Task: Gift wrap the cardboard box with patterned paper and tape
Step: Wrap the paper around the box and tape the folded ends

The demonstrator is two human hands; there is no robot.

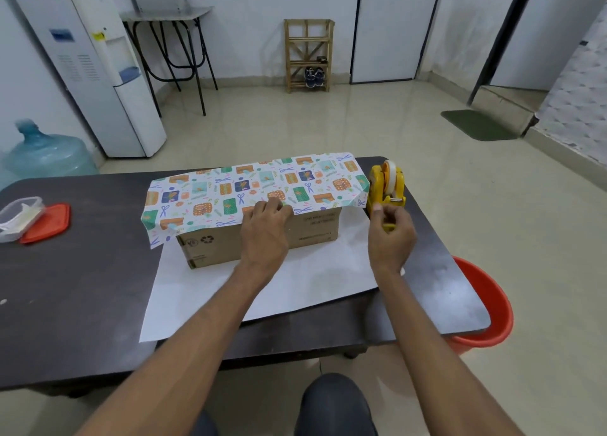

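- while the cardboard box (223, 245) sits at the middle of the dark table (82, 287), bare tabletop lies open to its left, and a narrower strip to its right
- the table's near edge runs just below the white sheet's near corner; the rounded right corner stands above a red bucket (486, 304) on the floor
- a clear plastic container (18, 218) and a red lid (47, 223) lie touching at the far left edge, well apart from the box
- left hand (264, 235): fingers bent, tips on the near edge of the patterned paper (249, 185), holding it at the box's top near edge; whether the thumb pinches the sheet i cannot tell
- right hand (391, 238): fingers curled narrowly round the near end of a yellow tape dispenser (386, 185), thumb on top; the dispenser stands just beside the box's right end with its white roll at the far side
- the paper covers the box's top, droops past the left end and sticks out at the right, touching the dispenser
- its plain white underside spreads flat under the box toward the near edge
- the box's near face is bare brown card, with a recycling mark at the left
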